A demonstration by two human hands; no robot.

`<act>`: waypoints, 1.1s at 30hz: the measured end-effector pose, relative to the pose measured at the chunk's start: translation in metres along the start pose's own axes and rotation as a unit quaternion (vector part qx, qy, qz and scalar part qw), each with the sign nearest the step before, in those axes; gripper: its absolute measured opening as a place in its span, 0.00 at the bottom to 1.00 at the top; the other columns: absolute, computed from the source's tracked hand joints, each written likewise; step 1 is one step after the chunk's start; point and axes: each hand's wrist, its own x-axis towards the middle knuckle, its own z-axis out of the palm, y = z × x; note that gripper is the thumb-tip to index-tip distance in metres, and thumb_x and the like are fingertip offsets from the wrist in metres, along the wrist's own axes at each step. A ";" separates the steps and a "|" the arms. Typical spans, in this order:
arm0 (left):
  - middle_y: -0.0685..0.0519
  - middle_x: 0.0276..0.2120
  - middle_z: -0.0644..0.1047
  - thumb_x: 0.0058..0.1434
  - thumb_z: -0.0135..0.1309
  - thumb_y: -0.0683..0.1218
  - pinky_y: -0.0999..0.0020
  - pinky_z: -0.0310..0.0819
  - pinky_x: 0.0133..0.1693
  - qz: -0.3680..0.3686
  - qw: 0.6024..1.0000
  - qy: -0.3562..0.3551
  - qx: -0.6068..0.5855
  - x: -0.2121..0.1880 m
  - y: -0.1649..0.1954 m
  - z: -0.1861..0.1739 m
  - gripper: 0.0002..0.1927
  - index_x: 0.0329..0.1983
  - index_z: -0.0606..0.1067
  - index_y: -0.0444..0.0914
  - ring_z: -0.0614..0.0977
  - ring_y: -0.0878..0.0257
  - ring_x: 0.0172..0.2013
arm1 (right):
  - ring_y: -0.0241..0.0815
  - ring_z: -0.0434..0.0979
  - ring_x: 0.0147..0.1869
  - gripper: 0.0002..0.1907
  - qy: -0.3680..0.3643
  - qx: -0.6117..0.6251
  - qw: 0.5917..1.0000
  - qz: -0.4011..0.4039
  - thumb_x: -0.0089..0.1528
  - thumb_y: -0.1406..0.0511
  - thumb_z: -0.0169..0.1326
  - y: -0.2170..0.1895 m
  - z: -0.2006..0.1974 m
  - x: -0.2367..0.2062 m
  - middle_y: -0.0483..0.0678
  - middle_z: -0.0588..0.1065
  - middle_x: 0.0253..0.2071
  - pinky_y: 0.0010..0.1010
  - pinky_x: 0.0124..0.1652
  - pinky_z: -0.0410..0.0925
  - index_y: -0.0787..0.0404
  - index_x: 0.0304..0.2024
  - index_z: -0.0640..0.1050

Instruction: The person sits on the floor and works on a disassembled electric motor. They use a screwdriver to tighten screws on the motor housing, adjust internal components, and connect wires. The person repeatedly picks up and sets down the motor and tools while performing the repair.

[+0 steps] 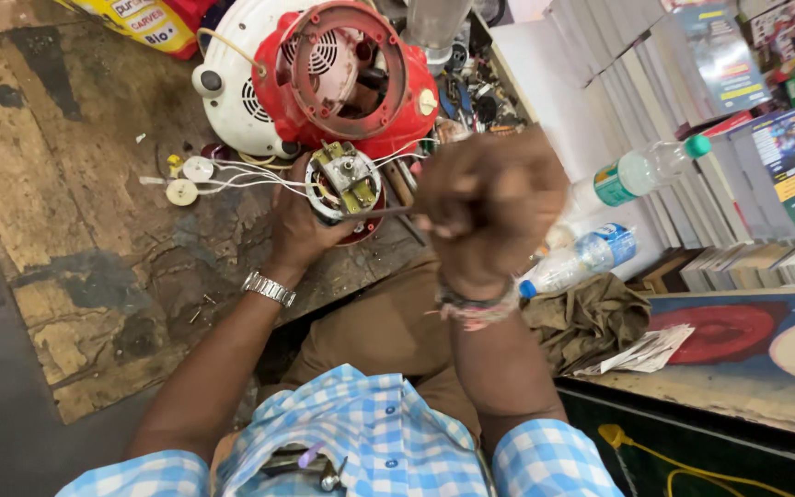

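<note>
My left hand point(301, 225) cups a small round electric motor point(344, 184) from below; white wires point(250, 175) run from it to two white plugs on the left. My right hand point(489, 198), blurred, is closed around a thin tool, probably a screwdriver point(388, 212), whose tip points at the motor's side. Just behind the motor lies a red and white appliance housing point(324, 78) with an open red ring facing up.
A worn wooden board point(94, 202) covers the floor at left. Two plastic bottles point(632, 175) lie beside stacked books point(683, 101) at right. A crumpled olive cloth point(586, 322) and papers rest near a painted board point(738, 336). Small parts crowd the space behind the housing.
</note>
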 end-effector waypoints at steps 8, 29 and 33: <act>0.39 0.65 0.69 0.48 0.78 0.56 0.43 0.62 0.63 -0.032 0.998 0.029 0.049 -0.015 0.009 0.019 0.59 0.74 0.55 0.34 0.71 0.41 0.64 | 0.34 0.63 0.21 0.16 0.084 -0.112 0.989 0.056 0.72 0.58 0.54 0.035 0.000 -0.022 0.49 0.68 0.25 0.25 0.22 0.60 0.65 0.42 0.70; 0.34 0.68 0.68 0.49 0.73 0.54 0.57 0.73 0.60 -0.089 0.976 -0.163 -0.111 0.005 -0.021 -0.013 0.61 0.78 0.49 0.34 0.76 0.46 0.63 | 0.36 0.69 0.36 0.14 0.109 -0.166 0.979 0.050 0.75 0.60 0.51 0.039 -0.025 -0.026 0.50 0.70 0.32 0.28 0.41 0.65 0.66 0.48 0.71; 0.34 0.68 0.68 0.50 0.74 0.53 0.57 0.72 0.62 -0.083 0.977 -0.152 -0.124 0.004 -0.020 -0.013 0.60 0.78 0.50 0.34 0.75 0.46 0.65 | 0.36 0.69 0.35 0.13 0.115 -0.155 0.980 0.055 0.75 0.60 0.51 0.041 -0.025 -0.027 0.49 0.70 0.31 0.28 0.40 0.66 0.65 0.49 0.71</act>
